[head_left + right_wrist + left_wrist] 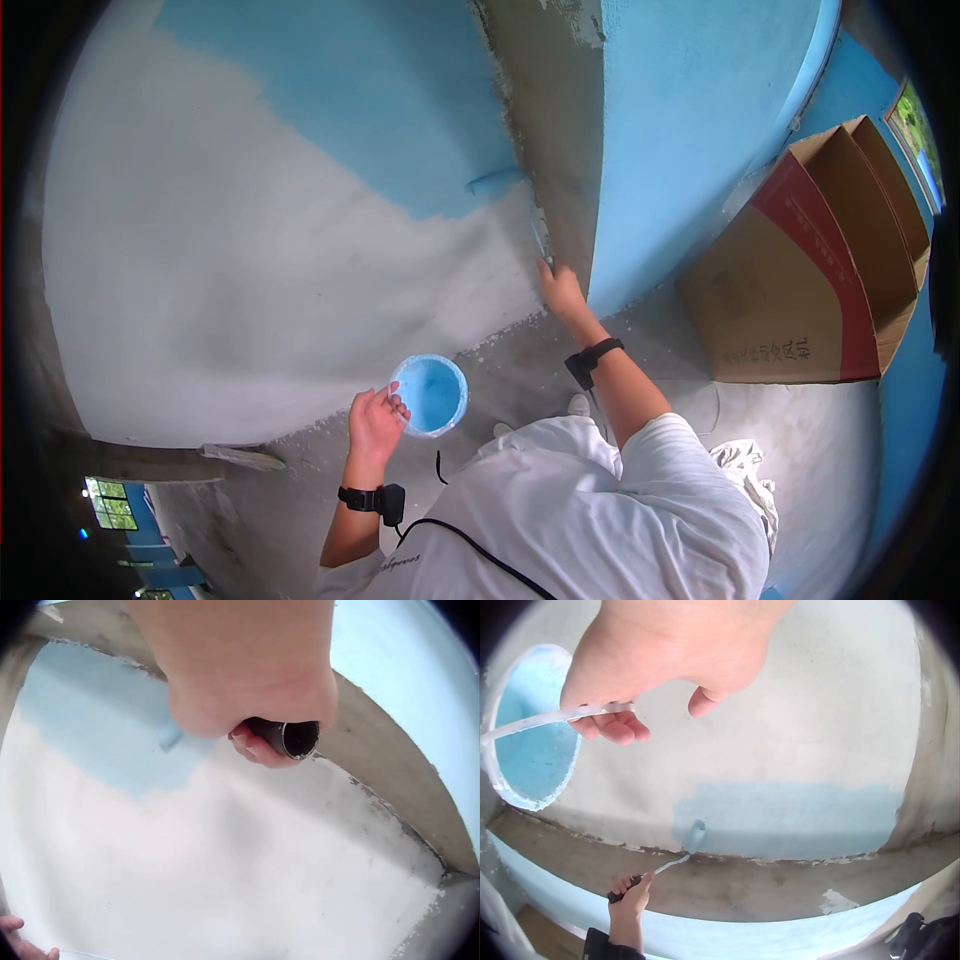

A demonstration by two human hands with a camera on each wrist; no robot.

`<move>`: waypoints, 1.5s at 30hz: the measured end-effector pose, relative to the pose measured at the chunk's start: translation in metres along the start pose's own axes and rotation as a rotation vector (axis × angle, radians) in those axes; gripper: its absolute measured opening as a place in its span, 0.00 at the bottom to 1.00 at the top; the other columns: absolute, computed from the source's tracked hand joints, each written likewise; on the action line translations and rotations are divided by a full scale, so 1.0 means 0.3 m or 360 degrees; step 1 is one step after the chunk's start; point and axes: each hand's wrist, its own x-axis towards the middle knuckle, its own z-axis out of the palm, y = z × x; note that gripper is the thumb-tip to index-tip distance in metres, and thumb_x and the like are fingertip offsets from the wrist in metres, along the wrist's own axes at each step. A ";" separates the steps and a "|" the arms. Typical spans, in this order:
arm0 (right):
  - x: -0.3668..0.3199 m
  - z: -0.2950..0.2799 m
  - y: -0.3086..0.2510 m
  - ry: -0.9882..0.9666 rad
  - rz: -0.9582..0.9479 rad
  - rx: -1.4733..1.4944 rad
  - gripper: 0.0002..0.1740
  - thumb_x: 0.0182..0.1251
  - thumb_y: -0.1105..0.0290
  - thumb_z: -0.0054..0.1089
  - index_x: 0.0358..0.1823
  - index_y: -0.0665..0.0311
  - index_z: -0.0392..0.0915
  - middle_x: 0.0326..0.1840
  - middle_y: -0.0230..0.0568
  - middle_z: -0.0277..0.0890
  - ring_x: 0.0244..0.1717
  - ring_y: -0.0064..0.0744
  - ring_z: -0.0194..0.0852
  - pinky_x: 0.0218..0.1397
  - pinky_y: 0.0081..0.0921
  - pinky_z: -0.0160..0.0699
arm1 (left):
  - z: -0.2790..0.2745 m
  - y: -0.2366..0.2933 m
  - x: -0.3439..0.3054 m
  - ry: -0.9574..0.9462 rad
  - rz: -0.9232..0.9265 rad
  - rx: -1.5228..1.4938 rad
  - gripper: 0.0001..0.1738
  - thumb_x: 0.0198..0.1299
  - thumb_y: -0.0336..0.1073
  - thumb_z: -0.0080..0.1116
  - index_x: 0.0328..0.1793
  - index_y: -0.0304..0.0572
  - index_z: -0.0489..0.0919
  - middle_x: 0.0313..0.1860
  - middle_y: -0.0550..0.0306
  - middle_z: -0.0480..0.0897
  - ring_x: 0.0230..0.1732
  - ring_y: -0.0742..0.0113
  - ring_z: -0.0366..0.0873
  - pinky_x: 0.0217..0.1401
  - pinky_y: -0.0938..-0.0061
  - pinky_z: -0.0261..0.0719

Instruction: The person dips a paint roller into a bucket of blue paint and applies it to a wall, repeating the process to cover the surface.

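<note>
My right hand (563,290) grips the black handle (277,735) of a paint roller. The roller's blue sleeve (696,836) lies against the wall, at the lower edge of the blue painted patch (400,110) and close to the grey corner strip. In the left wrist view, the fingers of my left hand (376,425) are curled round the pale bail handle (547,718) of a bucket (454,398). The bucket hangs tilted towards the head camera, its inside coated with light blue paint.
Bare white wall (250,270) spreads left of and below the patch. A grey unpainted strip (560,130) divides it from a light blue wall (690,110). An open cardboard box (780,290) stands at the right. White cloth (745,475) lies behind me on the grey floor.
</note>
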 end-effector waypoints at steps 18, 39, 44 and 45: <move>0.020 -0.076 0.000 -0.0135 0.0090 -0.0032 0.26 0.75 0.54 0.50 0.53 0.75 0.74 0.44 0.71 0.77 0.51 0.72 0.73 0.54 0.48 0.72 | 0.006 0.005 -0.006 -0.0079 0.0040 0.0053 0.24 0.64 0.48 0.50 0.54 0.33 0.74 0.35 0.56 0.74 0.39 0.64 0.69 0.50 0.69 0.69; 0.015 -0.121 0.212 -0.0280 0.0424 -0.0422 0.32 0.74 0.45 0.49 0.38 0.75 0.75 0.31 0.61 0.79 0.36 0.59 0.82 0.40 0.46 0.77 | -0.011 0.012 -0.024 -0.0189 0.0073 0.0072 0.22 0.62 0.45 0.54 0.54 0.33 0.74 0.33 0.57 0.76 0.38 0.65 0.71 0.46 0.71 0.69; -0.055 -0.231 0.118 -0.0551 0.0400 0.0100 0.26 0.74 0.48 0.52 0.32 0.66 0.67 0.18 0.36 0.65 0.16 0.28 0.67 0.20 0.33 0.65 | -0.022 0.007 -0.031 -0.0297 0.0160 0.0140 0.23 0.63 0.45 0.53 0.55 0.33 0.74 0.34 0.56 0.76 0.38 0.66 0.71 0.48 0.70 0.70; -0.095 -0.254 0.077 -0.0573 0.0387 0.0075 0.26 0.74 0.48 0.52 0.32 0.66 0.67 0.18 0.36 0.65 0.16 0.28 0.67 0.20 0.33 0.65 | -0.028 0.011 -0.032 -0.0335 0.0199 0.0170 0.23 0.64 0.45 0.53 0.56 0.33 0.74 0.35 0.56 0.76 0.38 0.66 0.71 0.48 0.70 0.70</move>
